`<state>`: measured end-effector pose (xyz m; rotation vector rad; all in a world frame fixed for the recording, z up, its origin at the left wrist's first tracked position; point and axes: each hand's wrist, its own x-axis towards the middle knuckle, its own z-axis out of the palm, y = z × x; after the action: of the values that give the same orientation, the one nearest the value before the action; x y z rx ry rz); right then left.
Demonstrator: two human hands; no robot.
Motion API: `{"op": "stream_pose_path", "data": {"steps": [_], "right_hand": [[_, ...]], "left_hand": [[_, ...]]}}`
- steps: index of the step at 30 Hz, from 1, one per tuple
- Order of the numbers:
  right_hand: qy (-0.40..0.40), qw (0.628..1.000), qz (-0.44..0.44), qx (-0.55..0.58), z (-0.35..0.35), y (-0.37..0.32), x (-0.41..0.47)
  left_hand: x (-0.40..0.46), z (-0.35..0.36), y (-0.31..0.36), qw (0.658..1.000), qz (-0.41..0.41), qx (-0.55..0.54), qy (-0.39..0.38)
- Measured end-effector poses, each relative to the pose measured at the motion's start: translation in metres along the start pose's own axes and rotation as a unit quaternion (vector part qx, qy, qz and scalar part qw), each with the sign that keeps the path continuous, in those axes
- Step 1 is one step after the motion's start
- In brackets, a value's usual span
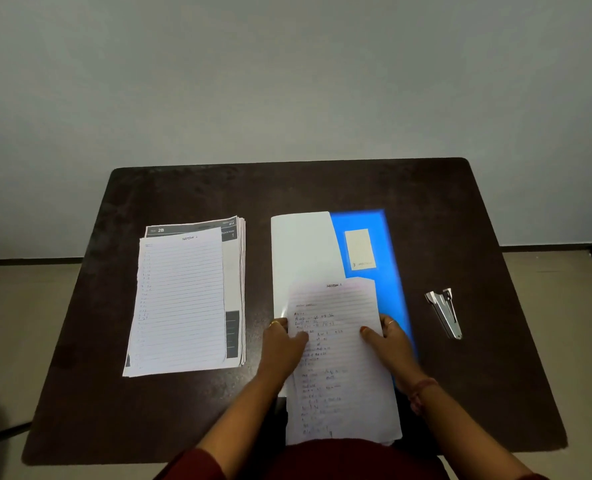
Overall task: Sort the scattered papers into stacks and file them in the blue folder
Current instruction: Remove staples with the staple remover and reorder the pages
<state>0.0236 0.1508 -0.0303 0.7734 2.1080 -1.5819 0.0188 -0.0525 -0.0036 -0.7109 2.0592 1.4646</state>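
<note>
Squarely at the near edge of the dark table [460, 209], both hands grip a sheaf of lined, handwritten papers [339, 358] headed "Section 1". The left hand [282, 344] clasps the sheaf's left margin with the thumb lying across the writing and the fingers curled under the edge, a ring showing on one finger. The right hand [391, 341] clamps the right margin the same way, thumb on top, fingers behind, a ring on it too and a beaded bracelet [422, 393] round the wrist. The sheaf's far end lies over the blue folder [377, 223], which sits right of the table's middle, and its near end reaches past the table's near edge toward the person's dark red clothing [356, 459]. A pale sheet or clear inner flap [301, 251] covers the folder's left part; which it is cannot be told. A cream label [359, 249] sits on the bare blue part near the far edge. Toward the left side lies a squared stack of papers [187, 299], a lined sheet on top of printed pages with dark headers. Near the right edge, well apart from the folder, lies a metal stapler [445, 311].
</note>
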Motion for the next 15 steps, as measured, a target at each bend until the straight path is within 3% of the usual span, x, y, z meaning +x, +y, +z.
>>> {"op": "stream_pose_path", "data": {"steps": [7, 15], "right_hand": [[-0.019, 0.999, -0.038, 0.002, 0.005, -0.017, -0.009], [-0.056, 0.975, -0.172, 0.127, -0.017, -0.088, -0.013]], "left_hand": [[-0.013, 0.011, 0.004, 0.996, 0.007, -0.091, 0.009], [-0.02, -0.01, 0.058, 0.976, 0.166, -0.115, 0.087]]}}
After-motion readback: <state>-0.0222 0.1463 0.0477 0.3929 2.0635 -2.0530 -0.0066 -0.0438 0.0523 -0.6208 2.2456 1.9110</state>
